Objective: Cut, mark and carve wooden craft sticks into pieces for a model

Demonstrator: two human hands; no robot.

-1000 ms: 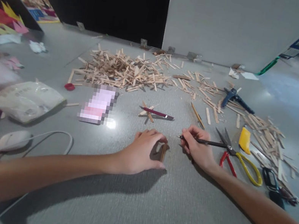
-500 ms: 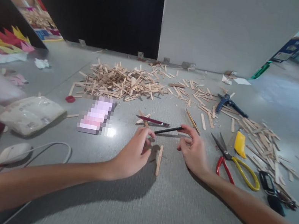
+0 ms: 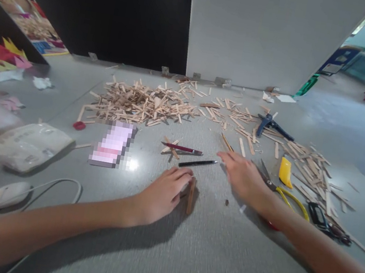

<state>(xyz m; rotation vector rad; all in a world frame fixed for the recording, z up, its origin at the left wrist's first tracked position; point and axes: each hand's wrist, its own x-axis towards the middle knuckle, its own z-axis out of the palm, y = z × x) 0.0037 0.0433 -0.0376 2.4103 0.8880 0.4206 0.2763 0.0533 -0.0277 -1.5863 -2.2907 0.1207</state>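
My left hand (image 3: 165, 194) has its fingertips closed on the upper end of a flat wooden craft stick (image 3: 190, 199), which casts a shadow to its right. My right hand (image 3: 244, 178) holds nothing; its fingers stretch leftward over the table, close to a yellowish pencil (image 3: 227, 142). Between and beyond the hands lies a black pen (image 3: 198, 163). Behind it a dark red craft knife or pen (image 3: 183, 148) rests across a few crossed sticks (image 3: 171, 150). The scissors (image 3: 268, 182) with red and yellow handles are partly hidden behind my right hand and forearm.
A large pile of wooden sticks (image 3: 139, 100) lies at the back, with more sticks (image 3: 313, 173) at the right. Around are blue pliers (image 3: 268, 123), a yellow object (image 3: 286, 172), a blurred phone (image 3: 114, 143), a plastic packet (image 3: 30, 145) and a white cable (image 3: 68, 180).
The black pen has been put down on the table. My left hand has come down onto the wooden stick, and my right hand has let go of the pen and reaches out flatter.
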